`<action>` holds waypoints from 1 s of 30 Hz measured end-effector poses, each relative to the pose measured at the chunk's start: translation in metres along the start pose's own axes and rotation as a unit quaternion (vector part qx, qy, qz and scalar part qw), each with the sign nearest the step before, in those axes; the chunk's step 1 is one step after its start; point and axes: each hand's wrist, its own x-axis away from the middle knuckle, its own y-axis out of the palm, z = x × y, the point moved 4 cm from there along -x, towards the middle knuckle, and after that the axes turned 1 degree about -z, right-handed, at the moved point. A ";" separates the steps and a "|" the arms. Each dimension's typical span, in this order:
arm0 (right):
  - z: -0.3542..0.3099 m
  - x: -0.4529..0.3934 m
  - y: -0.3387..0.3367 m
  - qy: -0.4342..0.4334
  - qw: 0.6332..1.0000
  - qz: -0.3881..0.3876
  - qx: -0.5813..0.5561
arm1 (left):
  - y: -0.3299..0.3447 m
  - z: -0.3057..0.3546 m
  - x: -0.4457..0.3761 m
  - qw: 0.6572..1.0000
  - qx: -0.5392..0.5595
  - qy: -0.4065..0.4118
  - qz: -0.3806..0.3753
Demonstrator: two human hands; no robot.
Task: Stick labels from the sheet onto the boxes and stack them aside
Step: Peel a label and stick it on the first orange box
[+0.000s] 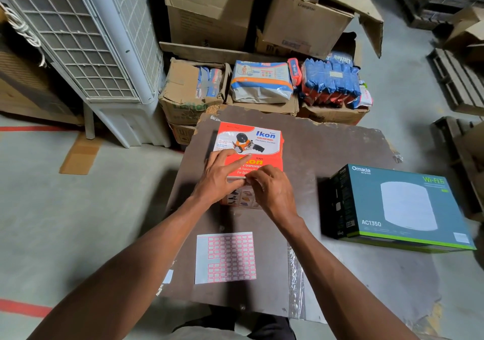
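Pressing a label onto the red tape-dispenser box [251,143] mid-desk [327,151], left hand [222,174] flat, right hand [269,185] pinching its edge; next probably stack it aside, label sheet [225,257] nearer me.

Warehouse — stacked cardboard cartons [209,12], wooden pallets [455,77], taped concrete floor [39,208].

Warehouse clutter around the white grilled air cooler [86,51]

Right of it: open brown cardboard cartons [209,7], a white-and-orange diaper pack [262,83], blue plastic packets [331,84].
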 end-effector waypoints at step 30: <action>0.006 -0.002 0.012 -0.062 0.970 -0.163 0.167 | -0.006 -0.011 0.000 0.993 0.106 -0.037 -0.034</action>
